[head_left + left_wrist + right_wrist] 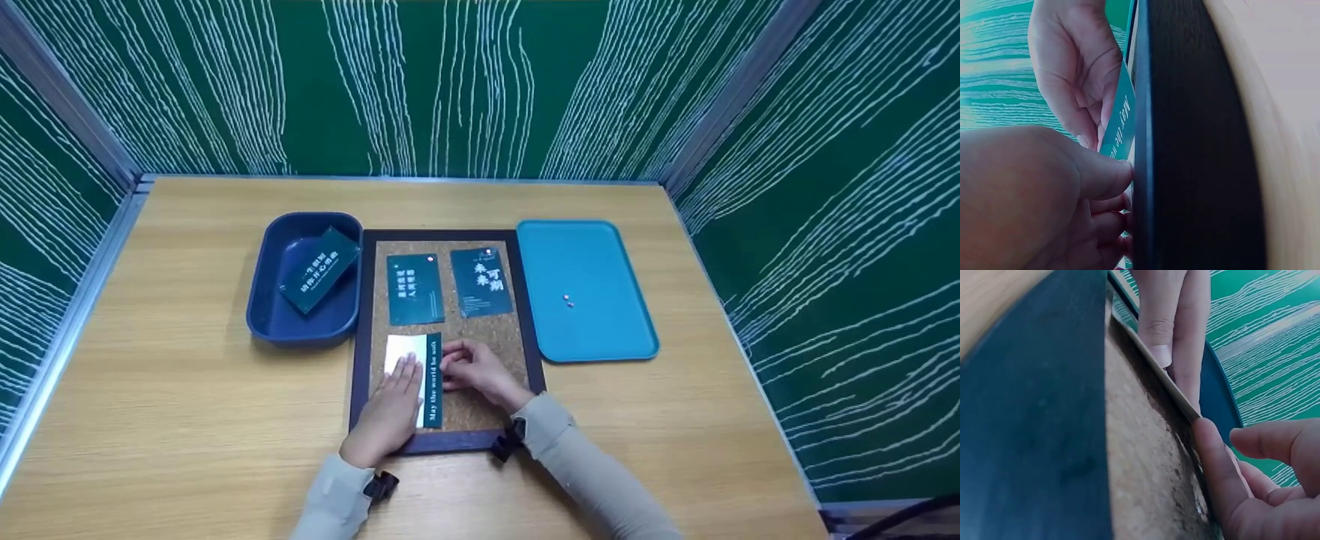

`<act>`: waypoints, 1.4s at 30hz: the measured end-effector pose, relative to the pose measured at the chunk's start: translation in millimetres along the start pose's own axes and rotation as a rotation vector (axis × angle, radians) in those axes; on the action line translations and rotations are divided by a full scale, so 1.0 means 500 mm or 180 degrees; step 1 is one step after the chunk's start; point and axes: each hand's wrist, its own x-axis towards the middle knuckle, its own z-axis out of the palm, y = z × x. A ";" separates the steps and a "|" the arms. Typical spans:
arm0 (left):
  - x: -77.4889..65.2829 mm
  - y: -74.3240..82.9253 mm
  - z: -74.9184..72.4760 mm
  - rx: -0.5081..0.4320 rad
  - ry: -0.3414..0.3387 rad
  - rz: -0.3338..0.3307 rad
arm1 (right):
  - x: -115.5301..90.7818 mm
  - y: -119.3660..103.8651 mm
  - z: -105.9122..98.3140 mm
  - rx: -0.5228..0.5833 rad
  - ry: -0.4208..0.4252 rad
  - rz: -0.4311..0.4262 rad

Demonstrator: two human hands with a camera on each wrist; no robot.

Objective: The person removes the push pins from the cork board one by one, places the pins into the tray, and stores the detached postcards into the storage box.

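A card, white with a dark green strip reading "May the world be soft", lies on the lower left of the cork board. My left hand presses on its white part with straight fingers. At the card's right edge is my right hand. In the right wrist view, its index finger touches the card's raised edge, while the thumb stands apart from it. Two green cards with white writing, a left one and a right one, lie higher up, each with a small pin near its top.
Left of the board stands a dark blue bin holding another green card. A light blue tray with two small pins lies at the right. Green panels with white lines wall in the wooden table.
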 end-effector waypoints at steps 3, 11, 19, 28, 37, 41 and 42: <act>0.000 0.001 -0.001 -0.0006 0.0007 -0.0002 | 0.000 0.000 0.002 -0.0058 0.0034 0.0010; -0.002 0.002 -0.002 -0.0015 -0.0006 0.0010 | 0.001 -0.002 0.005 -0.0244 0.0058 -0.0019; -0.004 0.002 -0.007 -0.0114 -0.0073 -0.0022 | 0.001 -0.004 0.006 -0.0274 0.0083 0.0002; -0.001 -0.006 -0.022 -0.0397 -0.0089 0.0037 | 0.001 -0.007 0.008 -0.0387 0.0197 0.0122; 0.009 -0.026 -0.078 -0.1174 -0.0016 -0.0076 | -0.003 -0.006 0.010 -0.0443 0.0261 0.0157; 0.016 -0.053 -0.121 -0.1592 0.0179 -0.0179 | -0.001 -0.005 0.012 -0.0369 0.0235 0.0126; 0.018 -0.062 -0.132 -0.1671 0.0254 -0.0182 | -0.001 -0.004 0.012 -0.0332 0.0220 0.0116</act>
